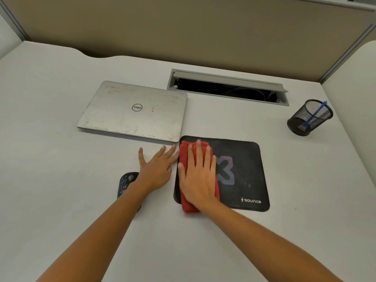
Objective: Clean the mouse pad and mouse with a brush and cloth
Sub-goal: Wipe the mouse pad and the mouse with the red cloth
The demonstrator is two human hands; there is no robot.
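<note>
On the head camera I see the right hand (198, 176) flat on the red cloth (184, 153), fingers (198, 153) straight and slightly apart, pressing it onto the mouse pad (244, 169), at its left side. The left hand (157, 169) lies spread on the surface (61, 180) just beside the pad, and the mouse (125, 183) is near its wrist.

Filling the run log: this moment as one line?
right hand: flat on red cloth, left part of mouse pad | left hand: flat on desk | mouse: on desk, partly hidden | blue brush: in mesh cup

Even soft overhead light, faint shadows, wide-angle bending at edges, slightly soft focus
</note>
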